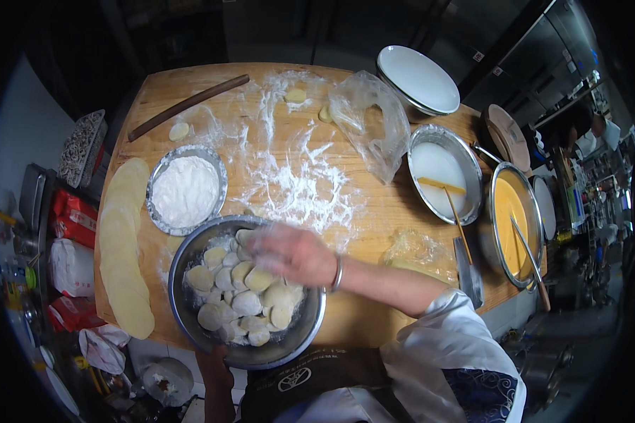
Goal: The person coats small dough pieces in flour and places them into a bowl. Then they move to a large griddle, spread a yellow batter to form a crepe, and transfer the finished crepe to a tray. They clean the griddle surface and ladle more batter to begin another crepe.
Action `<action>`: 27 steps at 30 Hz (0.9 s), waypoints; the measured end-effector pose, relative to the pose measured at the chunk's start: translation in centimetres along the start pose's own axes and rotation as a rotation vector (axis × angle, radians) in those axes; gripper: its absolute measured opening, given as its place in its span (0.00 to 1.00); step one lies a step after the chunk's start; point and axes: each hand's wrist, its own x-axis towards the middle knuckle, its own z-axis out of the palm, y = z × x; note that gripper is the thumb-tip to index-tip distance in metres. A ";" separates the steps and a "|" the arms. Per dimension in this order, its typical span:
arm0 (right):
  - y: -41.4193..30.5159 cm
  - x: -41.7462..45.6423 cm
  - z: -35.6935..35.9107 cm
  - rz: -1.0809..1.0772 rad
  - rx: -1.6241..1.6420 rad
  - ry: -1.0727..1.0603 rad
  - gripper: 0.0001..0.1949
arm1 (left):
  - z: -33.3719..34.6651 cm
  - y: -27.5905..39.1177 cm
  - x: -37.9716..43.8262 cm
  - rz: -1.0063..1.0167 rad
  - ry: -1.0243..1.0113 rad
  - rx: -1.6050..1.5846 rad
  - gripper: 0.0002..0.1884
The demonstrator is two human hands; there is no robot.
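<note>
A large metal bowl sits at the table's front edge, close against my dark apron. Inside it lies a heap of small flour-dusted dough discs. My left hand holds the bowl's near-left rim from below, its fingers mostly hidden. My right hand, blurred, is over the far right part of the bowl, at the upper edge of the heap. Whether its fingers hold a disc is not clear. A metal basin of white flour stands just beyond the bowl, with a row of overlapping larger dough sheets to its left.
Scattered flour covers the middle of the wooden table. A dark rolling pin lies at the back left. Plastic bag, white-liquid bowl, orange-liquid bowl, cleaver and stacked white bowl line the right side.
</note>
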 end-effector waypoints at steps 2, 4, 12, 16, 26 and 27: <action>4.2 2.2 -1.6 0.147 -0.056 0.160 0.16 | 0.5 1.4 -0.1 -0.242 0.070 -0.349 0.21; 11.4 5.1 -3.4 0.185 -0.198 0.287 0.17 | 0.8 3.5 -0.1 -0.436 0.149 -0.567 0.22; 26.3 11.1 -9.9 0.560 -0.852 0.040 0.22 | 1.4 3.6 0.4 -0.535 0.250 -0.749 0.27; 30.5 12.5 -9.4 0.510 -0.904 0.142 0.20 | 1.4 2.6 -0.4 -0.368 0.246 -0.456 0.13; 27.1 16.9 -5.6 0.480 -0.981 -0.023 0.16 | 1.3 4.7 -0.2 -0.614 0.337 -0.635 0.21; 27.0 16.2 -5.8 0.431 -0.953 0.047 0.15 | 0.7 4.1 -0.4 -0.561 0.260 -0.588 0.27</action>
